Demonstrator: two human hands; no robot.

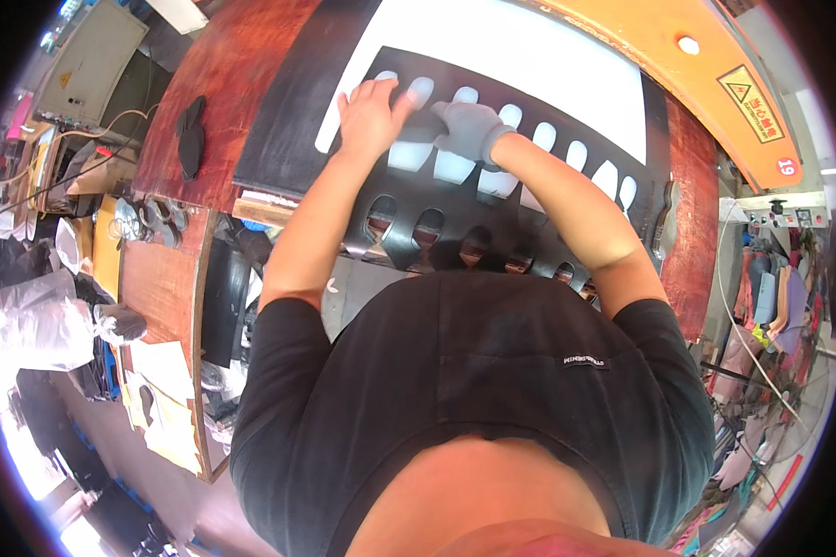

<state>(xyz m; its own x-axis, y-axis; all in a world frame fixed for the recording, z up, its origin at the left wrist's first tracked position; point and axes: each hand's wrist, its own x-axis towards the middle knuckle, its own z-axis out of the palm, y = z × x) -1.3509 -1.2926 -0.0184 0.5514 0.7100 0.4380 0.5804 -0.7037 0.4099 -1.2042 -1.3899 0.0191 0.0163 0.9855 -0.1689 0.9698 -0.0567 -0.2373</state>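
Note:
A black sheet (567, 209) with rows of sole-shaped cut-outs lies across the work surface, its near edge hanging toward my body. White shows through the far cut-outs, from a white board (511, 46) underneath. My left hand (370, 116), bare, rests on the far left part of the sheet, its fingers spread beside a cut-out. Close to its right, my right hand (471, 132) in a grey glove is over the sheet between cut-outs, thumb and fingers apart and pointing left. The dark patch between the hands is blurred; I cannot make out a separate piece there.
An orange machine beam (613, 42) with a yellow warning label spans the far right. Dark sole-shaped pieces (191, 139) lie on the reddish board at left; more pieces (667, 218) lie at right. Papers (163, 390) and plastic bags (37, 320) sit lower left. Colourful scraps (776, 297) hang at right.

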